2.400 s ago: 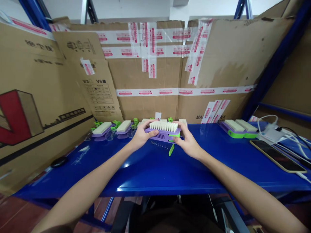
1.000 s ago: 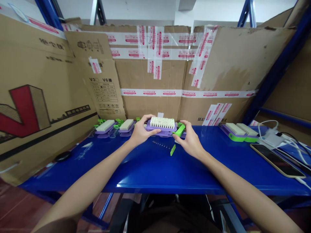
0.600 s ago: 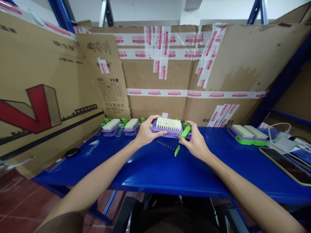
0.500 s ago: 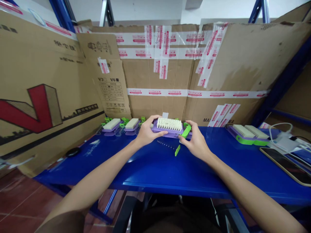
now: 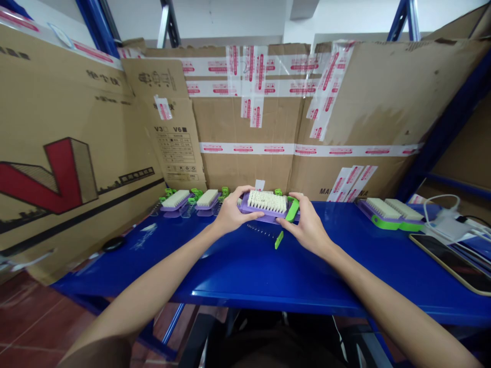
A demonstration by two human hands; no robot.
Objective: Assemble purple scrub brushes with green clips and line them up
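Observation:
My left hand (image 5: 232, 212) is closed on the left end of a purple scrub brush (image 5: 264, 204), whose pale bristles face up and toward me. At the brush's right end, my right hand (image 5: 307, 222) grips a curved green plastic piece (image 5: 293, 209), which lies against the purple body. Whether the green piece is fastened there I cannot tell. Just below the brush, a thin metal spring (image 5: 261, 230) and a small green plastic part (image 5: 279, 239) rest on the blue table (image 5: 245, 271). Behind the brush, more purple and green parts are partly hidden.
Along the back left stand more brushes (image 5: 207, 199) with green parts and springs beside them. Two brushes with green ends (image 5: 387, 213) sit at the right. Nearby are a phone (image 5: 452, 260) and a white charger with cables (image 5: 447, 222). Cardboard walls (image 5: 249, 122) close off the back and left.
My right hand has brought the green piece in against the brush's right end, where it stood slightly off before. The left hand keeps its hold; the view has shifted a little.

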